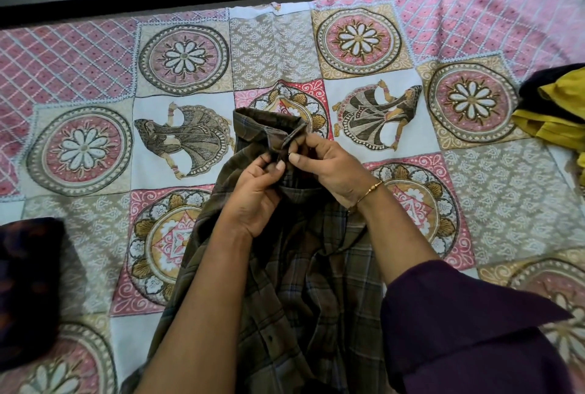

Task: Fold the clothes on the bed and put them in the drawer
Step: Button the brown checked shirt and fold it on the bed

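Garment: brown checked shirt [294,283], spread lengthwise on the patterned bedspread [493,197], collar [269,127] at the far end, hem running out of view at the near edge
Left hand [256,194]: fingers curled, pinching the shirt front just below the collar
Right hand [329,168]: fingers curled, pinching the opposite front edge at the neck, touching the left hand's grip
Step judged: closing or aligning the neck opening ahead of folding
Handling judged: light, soft, limp cloth; creases readily, slides little on the bedspread; no breakage risk
Hold points judged: collar and shoulder seams for the fold, then side edges
Remaining clothes: yellow and dark garments [554,111] heaped at the right edge, well apart from the shirt; dark patterned item [28,286] at the left edge
Containers: drawer not in view, contents cannot be told
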A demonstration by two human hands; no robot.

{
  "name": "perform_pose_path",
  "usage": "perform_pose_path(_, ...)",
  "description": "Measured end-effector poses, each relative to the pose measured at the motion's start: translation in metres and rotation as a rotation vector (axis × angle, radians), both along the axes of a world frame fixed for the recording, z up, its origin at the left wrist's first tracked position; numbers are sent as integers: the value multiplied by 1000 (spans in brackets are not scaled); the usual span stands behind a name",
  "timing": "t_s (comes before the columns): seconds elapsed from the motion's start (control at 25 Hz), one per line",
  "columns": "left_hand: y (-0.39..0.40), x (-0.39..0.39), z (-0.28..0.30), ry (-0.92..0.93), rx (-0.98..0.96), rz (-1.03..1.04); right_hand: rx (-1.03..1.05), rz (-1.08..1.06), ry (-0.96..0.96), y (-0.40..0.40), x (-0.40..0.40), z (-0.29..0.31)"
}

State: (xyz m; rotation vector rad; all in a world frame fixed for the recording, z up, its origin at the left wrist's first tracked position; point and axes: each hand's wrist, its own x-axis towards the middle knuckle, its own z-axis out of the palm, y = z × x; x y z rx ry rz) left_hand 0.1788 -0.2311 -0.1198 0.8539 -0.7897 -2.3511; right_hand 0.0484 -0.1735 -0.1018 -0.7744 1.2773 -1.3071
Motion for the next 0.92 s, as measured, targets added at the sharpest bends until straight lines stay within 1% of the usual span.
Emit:
perform_pose_path(0.04,1,-1,3,-29,-54,-6,24,-6,-12,1,0,2)
perform_pose_path(0.08,3,-4,8,-107,-173,-15,65,-20,3,2,1,3)
perform_pose_path(0.12,5,-6,10,-254,-396,-27,112,-43,13,5,1,3)
perform_pose_path(0.2,9,-11,7,-634,-1009,-54,195,-108,-29,9,4,2)
perform_pose_path(0.24,10,-13,7,-747,-1247,-47,236,-137,-73,8,6,2)
perform_pose_path(0.28,10,-15,4,-792,-1382,-25,284,-159,-111,6,7,2)
perform_pose_path(0.32,9,-18,1,-785,-1422,0,326,-180,-136,2,8,3)
perform_pose_path(0.36,8,-21,-1,-732,-1324,32,335,-217,-161,-3,10,7)
perform_pose_path(0.4,5,-26,4,-634,-1075,85,301,-272,-177,-6,11,9)
perform_pose_path(0.44,-1,-30,11,-490,-750,164,234,-326,-158,-9,11,10)
perform_pose_path(0.48,-10,-33,19,-348,-464,271,155,-358,-74,-9,12,11)
perform_pose_path(0.52,-18,-33,27,-230,-271,359,90,-351,82,-5,12,13)
perform_pose_path(0.56,-22,-32,35,-127,-160,392,59,-314,299,2,12,15)
perform_pose_path(0.6,-24,-29,39,-51,-115,389,41,-279,545,9,13,15)
perform_pose_path(0.64,-23,-26,43,-6,-120,362,13,-280,756,14,14,13)
perform_pose_path(0.68,-19,-23,41,-14,-159,331,-17,-319,893,17,15,7)
perform_pose_path(0.72,-12,-19,37,-66,-240,304,-40,-364,953,17,18,1)
perform_pose_path(0.76,-5,-15,30,-172,-368,286,-51,-391,959,16,21,-3)
perform_pose_path(0.88,13,-5,12,-733,-915,314,-51,-407,944,15,33,-11)
perform_pose_path(0.92,21,0,8,-877,-1048,335,-54,-425,928,18,36,-11)
